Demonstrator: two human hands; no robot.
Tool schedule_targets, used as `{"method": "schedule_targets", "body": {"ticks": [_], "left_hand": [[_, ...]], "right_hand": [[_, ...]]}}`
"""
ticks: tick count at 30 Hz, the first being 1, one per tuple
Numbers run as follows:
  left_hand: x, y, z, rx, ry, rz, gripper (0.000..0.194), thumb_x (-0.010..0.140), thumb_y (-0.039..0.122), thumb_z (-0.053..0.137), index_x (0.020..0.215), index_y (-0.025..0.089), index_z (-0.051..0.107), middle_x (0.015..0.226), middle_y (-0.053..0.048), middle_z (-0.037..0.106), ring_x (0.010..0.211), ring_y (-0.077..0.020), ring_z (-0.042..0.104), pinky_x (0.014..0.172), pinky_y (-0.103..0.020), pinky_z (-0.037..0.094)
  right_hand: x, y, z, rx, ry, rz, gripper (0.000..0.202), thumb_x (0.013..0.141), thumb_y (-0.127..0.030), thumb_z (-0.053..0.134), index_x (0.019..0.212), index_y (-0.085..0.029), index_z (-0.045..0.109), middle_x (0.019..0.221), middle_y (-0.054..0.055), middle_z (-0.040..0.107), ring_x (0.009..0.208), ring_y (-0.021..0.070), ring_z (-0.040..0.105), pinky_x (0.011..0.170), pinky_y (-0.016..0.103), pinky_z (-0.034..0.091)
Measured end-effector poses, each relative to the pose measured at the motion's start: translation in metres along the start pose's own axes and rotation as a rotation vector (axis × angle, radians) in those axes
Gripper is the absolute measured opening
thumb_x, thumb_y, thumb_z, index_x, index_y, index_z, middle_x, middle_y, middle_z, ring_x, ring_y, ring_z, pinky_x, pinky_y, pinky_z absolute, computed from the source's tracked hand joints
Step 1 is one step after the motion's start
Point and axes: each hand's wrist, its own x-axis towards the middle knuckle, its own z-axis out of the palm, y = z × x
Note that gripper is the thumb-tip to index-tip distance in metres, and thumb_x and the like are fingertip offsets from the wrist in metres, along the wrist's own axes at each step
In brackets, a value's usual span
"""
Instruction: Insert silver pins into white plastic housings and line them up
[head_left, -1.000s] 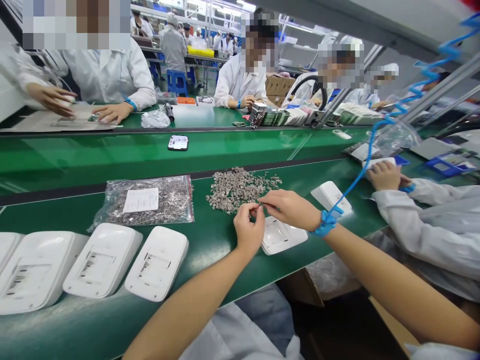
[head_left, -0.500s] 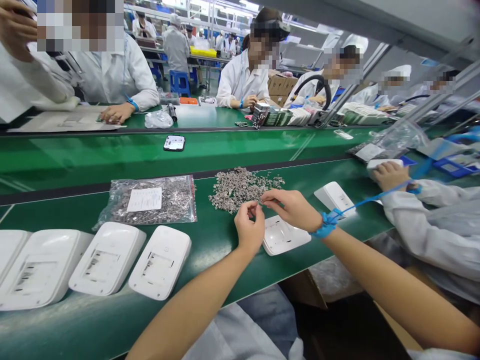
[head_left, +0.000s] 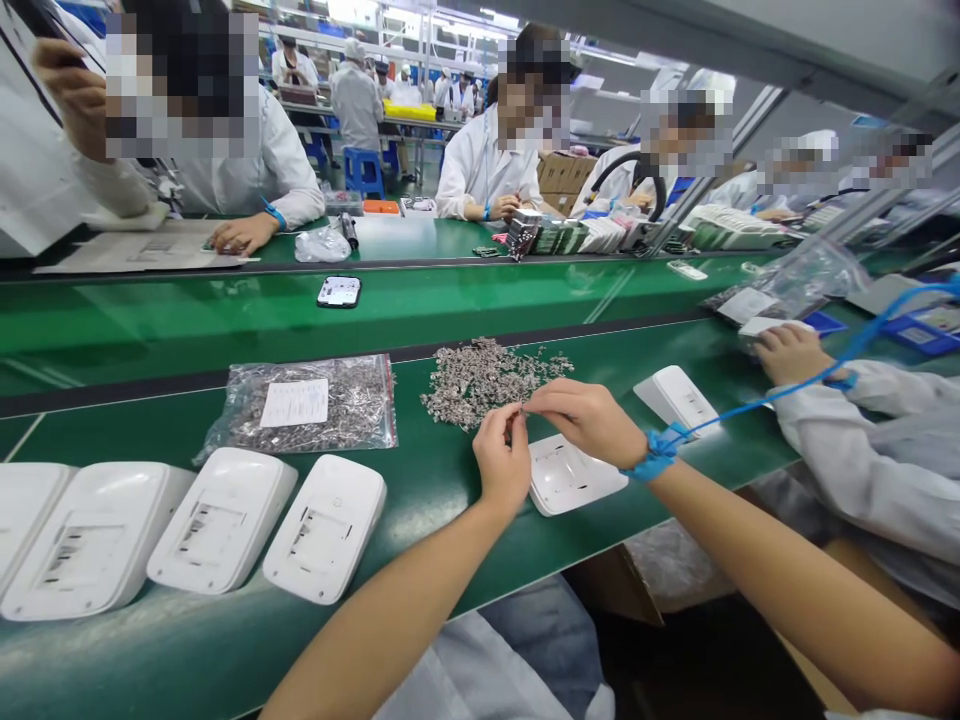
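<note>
My left hand (head_left: pixel 504 455) and my right hand (head_left: pixel 589 418) meet fingertip to fingertip, both closed in a pinch. Between them is a small metal part (head_left: pixel 523 409), too tiny to make out in detail. Just behind my fingers lies a loose pile of small metal parts (head_left: pixel 476 378) on the green bench. A white plastic housing (head_left: pixel 566 478), its hollow side up, rests below my right hand, partly covered by it. Around my right wrist is a blue strap (head_left: pixel 654 452) with a cord leading off to the right.
A clear bag of metal parts (head_left: pixel 345 405) lies left of the pile. Several white housings (head_left: pixel 326 530) stand in a row at left, and another housing (head_left: pixel 679 400) sits at right. A phone-like device (head_left: pixel 339 291) lies on the green belt. A neighbour's hand (head_left: pixel 791 353) is at right.
My hands stay together over the bench, with the right fingertips slightly closer to the left. On the belt, the phone-like device has shifted a little left.
</note>
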Motion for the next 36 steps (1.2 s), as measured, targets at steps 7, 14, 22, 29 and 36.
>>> {"method": "schedule_targets", "body": {"ticks": [7,14,22,29,36], "left_hand": [[0.0,0.0,0.0,0.017,0.007,-0.01,0.015,0.094,0.027,0.056,0.098,0.019,0.068,0.082,-0.003,0.066,0.073,-0.0145,0.058,0.071,-0.027,0.047],[-0.002,-0.002,0.0,0.032,-0.016,0.028,0.012,0.09,0.025,0.061,0.099,0.02,0.067,0.076,0.0,0.06,0.069,-0.0133,0.054,0.07,-0.026,0.046],[-0.002,-0.001,0.0,0.038,-0.023,0.019,0.014,0.092,0.025,0.06,0.1,0.02,0.07,0.084,-0.003,0.068,0.073,-0.0144,0.06,0.07,-0.027,0.048],[-0.003,0.002,-0.002,0.042,-0.023,0.112,0.013,0.093,0.023,0.058,0.092,0.021,0.071,0.085,-0.003,0.072,0.078,-0.0154,0.065,0.076,-0.027,0.051],[-0.004,0.002,-0.003,0.066,-0.049,0.187,0.016,0.096,0.025,0.055,0.093,0.022,0.071,0.086,-0.004,0.072,0.078,-0.0159,0.064,0.074,-0.028,0.051]], "right_hand": [[0.0,-0.001,0.001,-0.05,0.001,0.052,0.018,0.098,-0.018,0.051,0.094,-0.019,0.069,0.086,0.006,0.072,0.08,0.0194,0.068,0.071,0.031,0.054],[0.0,-0.002,-0.002,-0.029,0.003,0.051,0.019,0.098,-0.019,0.051,0.093,-0.019,0.069,0.088,0.006,0.072,0.083,0.0199,0.068,0.074,0.032,0.055],[0.003,-0.002,-0.003,-0.005,-0.049,0.05,0.024,0.099,-0.017,0.045,0.094,-0.018,0.068,0.087,0.008,0.07,0.081,0.02,0.065,0.072,0.032,0.053],[0.008,-0.004,-0.011,0.132,-0.093,0.122,0.021,0.096,-0.018,0.048,0.087,-0.019,0.067,0.083,0.006,0.069,0.076,0.0178,0.064,0.068,0.03,0.05],[0.009,-0.008,-0.016,0.525,-0.179,0.526,0.015,0.086,-0.032,0.061,0.082,-0.019,0.064,0.076,0.003,0.067,0.068,0.0165,0.061,0.059,0.029,0.049]]}}
